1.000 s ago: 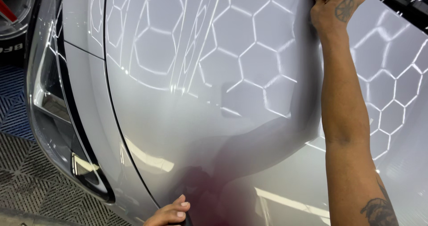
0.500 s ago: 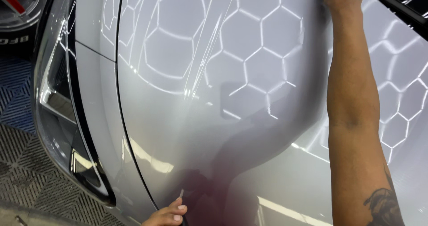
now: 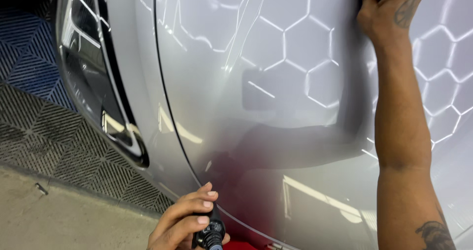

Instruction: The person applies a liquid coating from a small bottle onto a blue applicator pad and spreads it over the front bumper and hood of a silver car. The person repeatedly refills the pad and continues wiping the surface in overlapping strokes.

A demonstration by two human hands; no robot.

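1. two hands showed, one small black bottle, one silver car hood (image 3: 276,107), one headlight (image 3: 98,87).
2. the left hand (image 3: 185,225) sat at the hood's near edge, at the bottom of the view, fingers curled round the small black bottle (image 3: 210,233); the thumb and forefinger pinched its neck.
3. the bottle stood just off the hood's near edge, its long axis roughly upright in the view, its tip pointing down toward the bottom edge and partly cut off there.
4. the right hand (image 3: 387,8) was far up the hood, fingers bunched and pressed against the paint over something dark, mostly hidden; i could not tell what it was.
5. the right forearm lay along the hood's right side.
6. left of the hood ran a dark panel seam, then the headlight, then grated floor tiles (image 3: 44,127) and bare concrete (image 3: 74,220).
7. the hood's middle, between the two hands, lay open, showing hexagon light reflections.
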